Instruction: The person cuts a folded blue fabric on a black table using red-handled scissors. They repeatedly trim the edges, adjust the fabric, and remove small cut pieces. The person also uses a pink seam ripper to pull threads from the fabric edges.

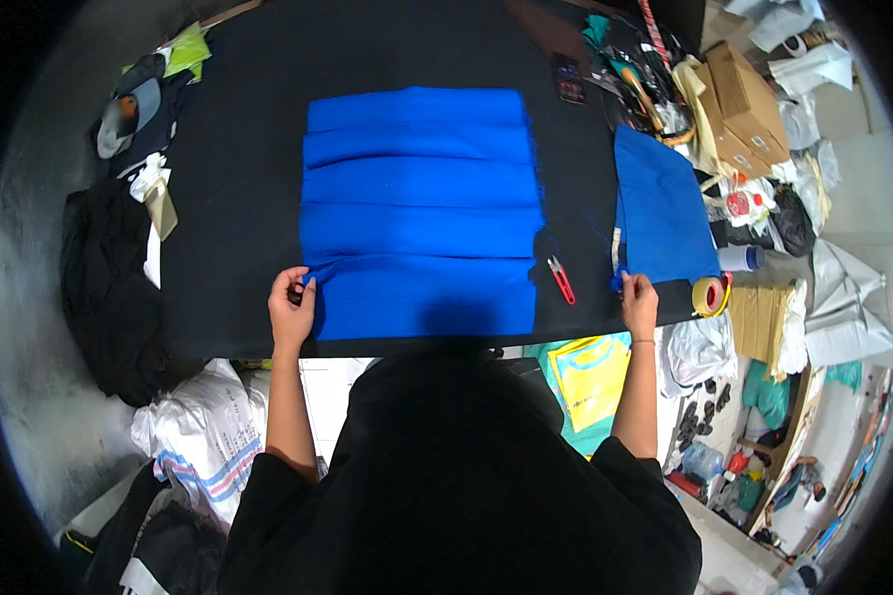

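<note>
The left hand [293, 307] has its grip pinched on the cloth [422, 228]. The right hand [640, 304] is at a scrap [618, 282]; I cannot tell its grip's state.

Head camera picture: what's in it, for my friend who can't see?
A person's left hand pinches the left edge of a bright blue cloth with crosswise folds, spread on a black table. The right hand is at the lower-left corner of a darker blue cloth; red snips lie between the cloths.

head: left fisheye of head-worn pair | faces down | fairly near black worktop [233, 149] | wide coverage
</note>
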